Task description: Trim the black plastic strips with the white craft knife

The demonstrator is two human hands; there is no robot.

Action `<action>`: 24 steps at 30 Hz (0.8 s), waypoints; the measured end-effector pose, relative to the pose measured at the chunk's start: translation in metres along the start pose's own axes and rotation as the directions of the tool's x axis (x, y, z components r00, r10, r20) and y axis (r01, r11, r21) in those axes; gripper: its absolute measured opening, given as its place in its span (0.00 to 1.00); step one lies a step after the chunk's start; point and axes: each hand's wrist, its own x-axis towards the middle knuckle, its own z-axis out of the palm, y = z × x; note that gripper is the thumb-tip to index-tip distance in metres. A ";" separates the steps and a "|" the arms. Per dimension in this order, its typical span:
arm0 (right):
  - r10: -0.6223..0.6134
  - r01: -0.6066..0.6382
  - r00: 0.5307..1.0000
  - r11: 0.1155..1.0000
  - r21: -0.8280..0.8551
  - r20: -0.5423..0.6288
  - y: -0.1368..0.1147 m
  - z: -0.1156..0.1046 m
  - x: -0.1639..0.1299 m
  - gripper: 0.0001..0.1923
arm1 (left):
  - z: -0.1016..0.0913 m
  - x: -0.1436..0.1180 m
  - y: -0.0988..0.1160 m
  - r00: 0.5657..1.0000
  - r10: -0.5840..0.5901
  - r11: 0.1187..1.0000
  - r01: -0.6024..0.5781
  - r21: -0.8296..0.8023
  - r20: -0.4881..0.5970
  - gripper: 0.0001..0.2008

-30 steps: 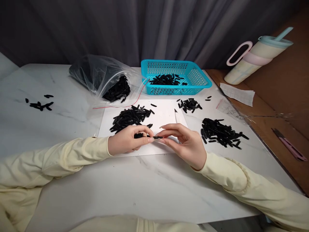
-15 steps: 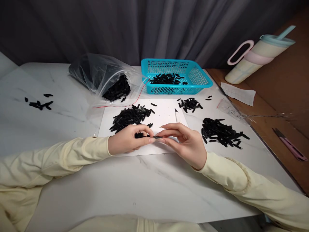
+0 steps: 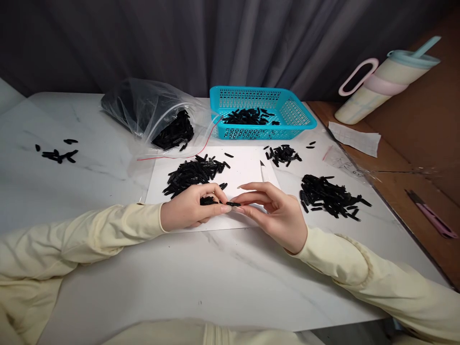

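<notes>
A: Piece [image 3: 233, 204] – small black stick, level, pinched between both hands, low over the sheet [image 3: 244, 167]

B: Hands?

A: Left hand [image 3: 189, 211] curled, thumb and forefinger closed on the piece's left end, a few more black pieces bunched in the palm. Right hand [image 3: 275, 211] pinches the right end with thumb and forefinger; other fingers spread loose

B: Around them?

A: Pile [image 3: 194, 173] on the sheet just behind the left hand. Second pile [image 3: 328, 196] on the bench [image 3: 215, 282] right of the right hand, small heap [image 3: 283, 155] behind it. Basket [image 3: 260, 114] at the back, pieces inside; bag [image 3: 154, 117] to its left, mouth open. Scatter [image 3: 57, 154] far left. Cup [image 3: 386, 81] and cutter [image 3: 429, 219] far right
</notes>
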 end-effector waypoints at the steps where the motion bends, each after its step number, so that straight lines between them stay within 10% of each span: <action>1: -0.002 0.002 1.000 1.000 0.010 0.001 0.000 0.000 0.000 0.13 | 0.000 0.000 0.000 1.000 0.003 1.000 -0.003 0.000 -0.002 0.07; 24: -0.033 0.032 0.999 0.999 0.035 0.016 0.003 0.000 0.000 0.14 | 0.000 0.000 -0.002 0.999 0.020 0.997 -0.017 0.076 -0.044 0.06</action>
